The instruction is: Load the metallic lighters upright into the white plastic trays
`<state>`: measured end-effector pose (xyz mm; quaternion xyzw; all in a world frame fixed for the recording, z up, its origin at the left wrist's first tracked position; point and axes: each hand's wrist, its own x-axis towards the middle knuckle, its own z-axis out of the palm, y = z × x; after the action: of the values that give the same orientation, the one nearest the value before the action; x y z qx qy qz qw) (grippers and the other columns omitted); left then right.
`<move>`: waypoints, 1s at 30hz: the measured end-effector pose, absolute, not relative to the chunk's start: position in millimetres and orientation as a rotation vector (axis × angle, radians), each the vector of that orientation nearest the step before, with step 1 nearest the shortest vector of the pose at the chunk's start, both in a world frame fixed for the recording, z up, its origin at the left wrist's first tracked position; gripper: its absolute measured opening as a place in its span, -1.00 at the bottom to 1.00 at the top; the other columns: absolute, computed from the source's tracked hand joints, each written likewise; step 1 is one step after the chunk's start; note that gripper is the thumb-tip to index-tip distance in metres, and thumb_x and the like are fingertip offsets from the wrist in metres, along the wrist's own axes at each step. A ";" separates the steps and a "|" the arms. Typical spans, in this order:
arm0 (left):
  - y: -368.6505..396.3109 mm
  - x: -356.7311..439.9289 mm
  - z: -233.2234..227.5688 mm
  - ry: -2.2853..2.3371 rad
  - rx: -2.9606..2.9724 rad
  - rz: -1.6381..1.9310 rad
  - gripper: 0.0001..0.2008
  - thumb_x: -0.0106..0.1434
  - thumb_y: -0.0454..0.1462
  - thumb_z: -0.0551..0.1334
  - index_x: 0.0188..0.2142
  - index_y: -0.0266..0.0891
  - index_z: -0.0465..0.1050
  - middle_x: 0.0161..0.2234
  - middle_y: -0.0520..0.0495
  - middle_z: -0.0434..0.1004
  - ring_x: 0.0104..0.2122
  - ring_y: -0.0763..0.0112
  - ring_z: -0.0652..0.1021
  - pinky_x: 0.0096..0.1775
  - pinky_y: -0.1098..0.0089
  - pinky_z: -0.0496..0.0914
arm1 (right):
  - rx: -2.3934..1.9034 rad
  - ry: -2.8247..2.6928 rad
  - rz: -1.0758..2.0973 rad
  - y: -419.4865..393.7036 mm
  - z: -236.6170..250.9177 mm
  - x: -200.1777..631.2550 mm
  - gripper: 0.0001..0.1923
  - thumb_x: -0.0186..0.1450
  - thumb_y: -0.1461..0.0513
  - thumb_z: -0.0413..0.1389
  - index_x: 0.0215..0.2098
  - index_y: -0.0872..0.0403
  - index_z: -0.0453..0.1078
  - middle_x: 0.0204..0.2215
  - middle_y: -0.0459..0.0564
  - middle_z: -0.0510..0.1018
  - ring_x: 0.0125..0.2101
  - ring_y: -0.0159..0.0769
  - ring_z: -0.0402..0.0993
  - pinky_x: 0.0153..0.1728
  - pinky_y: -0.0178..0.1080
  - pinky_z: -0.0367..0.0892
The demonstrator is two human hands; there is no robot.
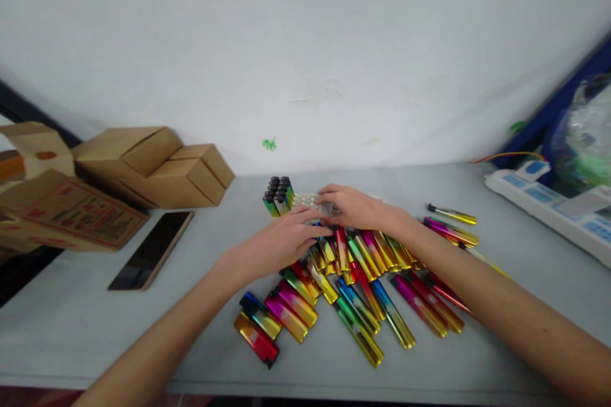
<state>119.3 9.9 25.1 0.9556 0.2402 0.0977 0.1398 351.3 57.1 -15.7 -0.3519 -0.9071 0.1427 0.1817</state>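
Many shiny lighters (365,315) lie in a loose pile on the grey table, their colours running from red, pink, blue or green into gold. My left hand (286,238) rests over the pile's far left part, fingers stretched out and apart, their tips at a few lighters. Just beyond it, my right hand (356,206) bends its fingers down beside a white piece with rows of round shapes (305,200); whatever lies under its fingertips is hidden. At that piece's left end, a block of black-topped lighters (278,196) stands upright in rows.
Brown cardboard boxes (157,168) and an opened printed carton (81,210) stand at the left. A phone (151,251) lies in front of them. To the right are a white power strip (548,203) and a clear plastic bag (589,133). A white wall (305,63) closes off the back.
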 end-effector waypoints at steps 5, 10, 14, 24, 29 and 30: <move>21.3 119.9 23.7 0.676 2.732 0.304 -0.78 0.37 -0.36 0.29 -0.05 -0.09 0.62 0.13 -0.15 0.55 0.20 0.09 0.46 0.27 -0.02 0.33 | -0.963 -2.569 0.396 61.4 -19.5 353.2 -0.65 0.33 0.22 0.28 0.07 0.10 0.52 0.11 0.20 0.53 0.04 -0.06 0.54 0.11 -0.07 0.44; 22.7 108.2 33.1 0.729 2.627 0.396 -0.86 0.35 -0.23 0.36 -0.10 -0.09 0.59 -0.05 -0.09 0.64 0.03 0.14 0.56 0.11 0.12 0.46 | -0.983 -2.544 0.392 57.1 -16.6 353.3 -0.60 0.33 0.12 0.31 0.09 0.10 0.50 0.08 0.21 0.53 -0.01 -0.03 0.54 0.08 -0.03 0.45; 19.9 93.7 42.1 0.873 2.409 0.657 -0.77 0.30 -0.12 0.41 -0.08 -0.10 0.59 -0.19 -0.02 0.65 -0.19 0.27 0.62 -0.05 0.25 0.53 | -1.009 -2.512 0.399 54.2 -17.4 351.4 -0.55 0.35 0.01 0.29 0.08 0.10 0.48 0.03 0.18 0.53 -0.07 -0.07 0.55 0.01 -0.08 0.45; 5.5 109.4 27.2 0.834 1.462 1.043 -0.74 0.06 -0.21 0.56 -0.24 -0.17 0.68 -0.27 -0.05 0.62 -0.45 0.46 0.49 -0.42 0.36 0.45 | -0.978 -2.472 0.371 54.5 -27.4 352.3 -0.57 0.37 -0.01 0.27 0.04 0.10 0.45 -0.01 0.16 0.50 -0.05 -0.07 0.51 0.01 -0.06 0.43; -2.3 118.1 28.3 0.764 1.291 1.041 -0.76 0.09 -0.22 0.55 -0.25 -0.20 0.65 -0.09 -0.11 0.67 -0.42 0.49 0.50 -0.38 0.38 0.42 | -0.975 -2.488 0.360 57.3 -32.2 352.6 -0.58 0.37 0.01 0.26 0.07 0.06 0.41 0.02 0.15 0.48 -0.04 -0.07 0.49 0.03 -0.04 0.42; -3.3 118.9 28.6 0.737 1.285 1.036 -0.78 0.13 -0.22 0.53 -0.26 -0.22 0.62 -0.04 -0.13 0.66 -0.38 0.48 0.52 -0.34 0.37 0.44 | -0.981 -2.488 0.351 57.2 -32.2 352.4 -0.59 0.38 0.01 0.26 0.06 0.06 0.41 0.01 0.14 0.48 -0.04 -0.07 0.49 0.02 -0.04 0.42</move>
<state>118.9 -3.3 28.6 0.5586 0.3204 0.4501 0.6186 352.4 57.2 -32.2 -0.3546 -0.8998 0.1270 0.2202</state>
